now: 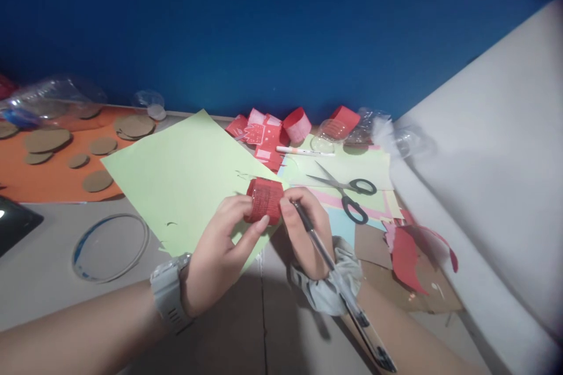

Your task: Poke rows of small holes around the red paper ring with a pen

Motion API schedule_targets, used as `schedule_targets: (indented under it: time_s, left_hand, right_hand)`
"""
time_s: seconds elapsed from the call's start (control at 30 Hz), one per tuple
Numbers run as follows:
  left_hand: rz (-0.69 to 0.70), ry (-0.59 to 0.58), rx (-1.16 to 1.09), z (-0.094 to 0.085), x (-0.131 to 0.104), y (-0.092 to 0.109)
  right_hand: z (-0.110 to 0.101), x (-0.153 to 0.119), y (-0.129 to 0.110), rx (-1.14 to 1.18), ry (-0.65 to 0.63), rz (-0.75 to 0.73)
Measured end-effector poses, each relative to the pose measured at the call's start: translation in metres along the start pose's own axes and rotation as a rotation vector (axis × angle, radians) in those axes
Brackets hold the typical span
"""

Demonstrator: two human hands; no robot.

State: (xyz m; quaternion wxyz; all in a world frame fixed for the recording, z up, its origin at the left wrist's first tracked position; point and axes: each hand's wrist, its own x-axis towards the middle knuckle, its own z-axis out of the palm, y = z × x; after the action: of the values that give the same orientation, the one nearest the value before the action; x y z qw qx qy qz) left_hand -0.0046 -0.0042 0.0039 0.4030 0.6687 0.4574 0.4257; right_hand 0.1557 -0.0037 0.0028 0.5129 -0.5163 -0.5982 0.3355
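Note:
My left hand [224, 240] is wrapped round the left side of a red ring-like piece [266, 200] with dark line markings. At its right edge are the fingertips of my right hand [308, 234], which grips a clear pen [325, 255] with a dark grip section. The pen slants down to the right across the wrist; its tip is hidden by the fingers. Beneath the red piece lies a large light green sheet [176, 170]. Black-handled scissors [345, 187] rest spread on papers to the right.
Cardboard discs [47, 140] lie on orange paper [21, 173] at the left, above a tape ring [109, 248]. Red paper rings [297, 125], a marker [303, 151] and plastic pieces line the back. Red scraps [404, 258] and cardboard are at the right.

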Motion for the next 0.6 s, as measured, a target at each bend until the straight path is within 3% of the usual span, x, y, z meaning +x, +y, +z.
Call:
schedule_targets:
  time_s: [0.1,0.2,0.33,0.43,0.6]
  left_hand:
    - [-0.105,-0.029,-0.04,0.0,-0.001,0.003]
    - [-0.233,0.053,-0.049,0.0,-0.002,0.004]
    - [-0.281,0.143,-0.01,-0.001,-0.003,0.005]
    - [-0.307,0.123,-0.056,-0.001,-0.002,0.004]
    - [-0.327,-0.007,-0.169,0.002,0.001,0.001]
  right_hand:
    - [0.0,0.0,-0.001,-0.028,-0.037,-0.009]
    - [0.0,-0.001,-0.006,-0.071,-0.12,-0.072]
    - [0.0,-0.001,-0.007,-0.103,-0.171,-0.088]
    - [0.002,-0.003,0.0,-0.033,-0.114,-0.04]
    - [0.008,-0.009,0.016,0.217,0.142,-0.057]
